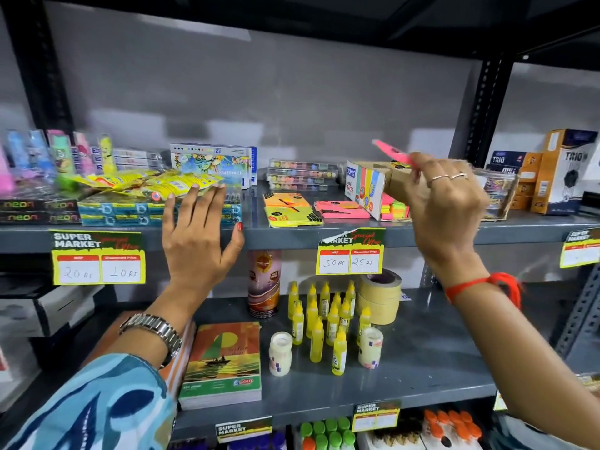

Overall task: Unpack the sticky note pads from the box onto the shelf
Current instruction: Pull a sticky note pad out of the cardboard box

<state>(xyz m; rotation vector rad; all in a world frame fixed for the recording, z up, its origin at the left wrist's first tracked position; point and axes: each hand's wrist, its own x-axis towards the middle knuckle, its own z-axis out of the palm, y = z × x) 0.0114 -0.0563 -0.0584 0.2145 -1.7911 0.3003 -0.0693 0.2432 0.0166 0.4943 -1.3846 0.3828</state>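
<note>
My right hand [444,203] is raised over the upper shelf [292,233], its fingers pinching a pink sticky note pad [391,153] just above the cardboard box [370,186]. The box lies on its side, and neon pads [394,211] show at its open end. Yellow and orange pads [289,211] and a pink pad [341,210] lie flat on the shelf left of the box. My left hand [199,232] rests open against the shelf's front edge, fingers spread on blue packets [130,212].
Oil pastel boxes [214,164], clear cases of coloured beads [302,173] and Trio boxes [565,170] line the back of the shelf. Price tags [350,251] hang off its edge. Below stand glue bottles [324,316], tape rolls [378,297], a can [263,284] and notebooks [224,362].
</note>
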